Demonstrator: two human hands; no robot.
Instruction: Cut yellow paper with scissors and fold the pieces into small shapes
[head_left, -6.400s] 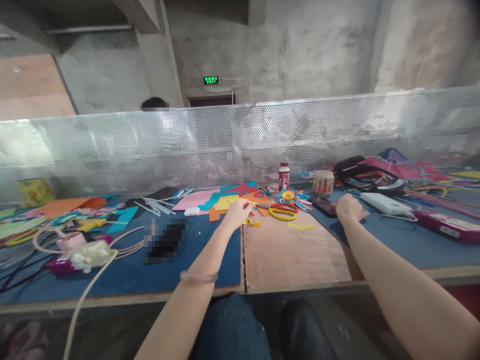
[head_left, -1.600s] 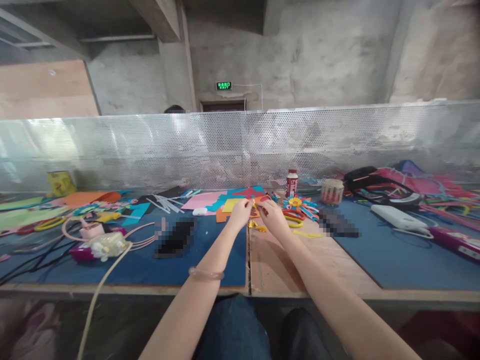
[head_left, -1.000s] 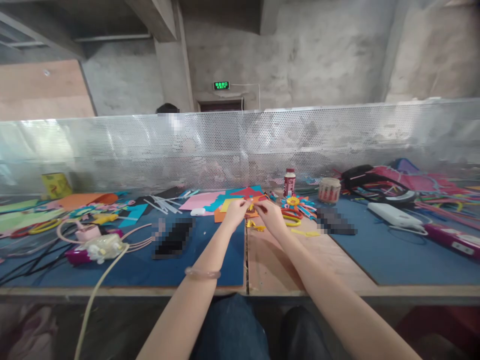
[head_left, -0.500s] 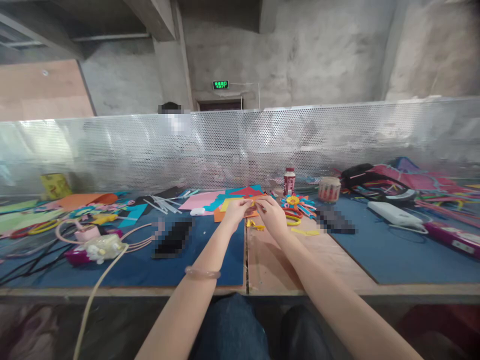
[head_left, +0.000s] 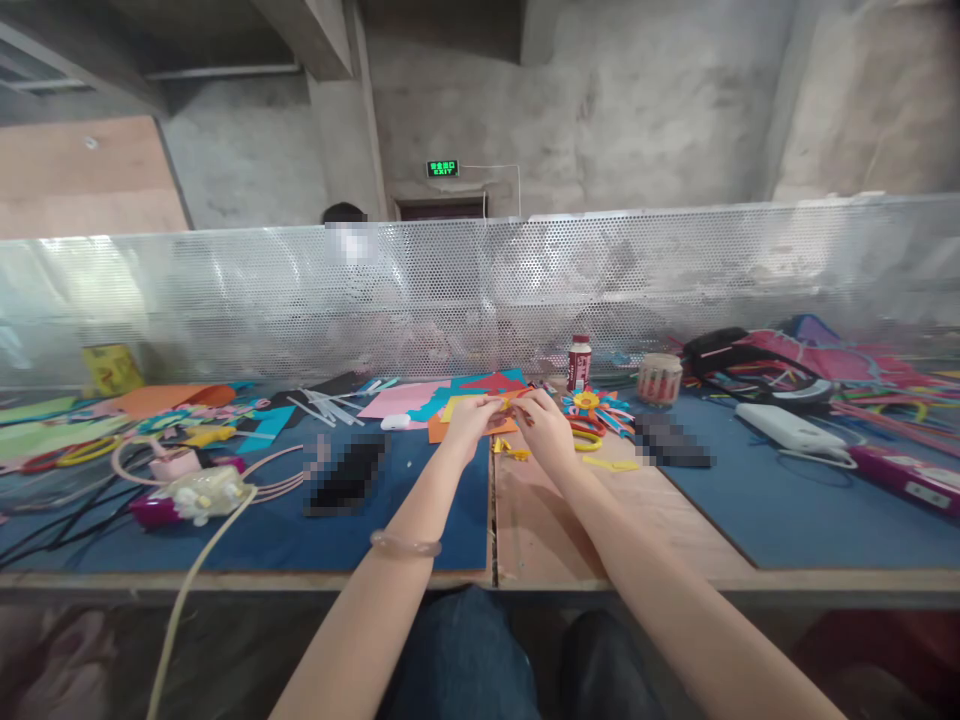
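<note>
My left hand [head_left: 474, 416] and my right hand [head_left: 543, 424] meet at the middle of the table, fingertips close together in a pinch. Between them shows a small yellow paper piece [head_left: 506, 404], mostly hidden by the fingers. Just below the hands lie folded yellow paper scraps [head_left: 510, 451]. Yellow-handled scissors [head_left: 587, 439] rest to the right of my right hand, with a flat yellow strip [head_left: 611, 464] in front of them. Behind the scissors is a paper flower [head_left: 586, 402] with a yellow centre and blue and red petals. Coloured paper sheets [head_left: 405, 400] lie beyond my left hand.
A perforated metal screen [head_left: 480, 290] runs along the table's back. A dark red bottle [head_left: 578, 364] and a jar [head_left: 659, 380] stand before it. Left are a dark phone-like slab [head_left: 349, 476] and a power strip with cables [head_left: 191, 496]; right, a white power bank [head_left: 787, 428].
My fingers have shifted very slightly around the yellow paper piece. Everything on the table stays in place.
</note>
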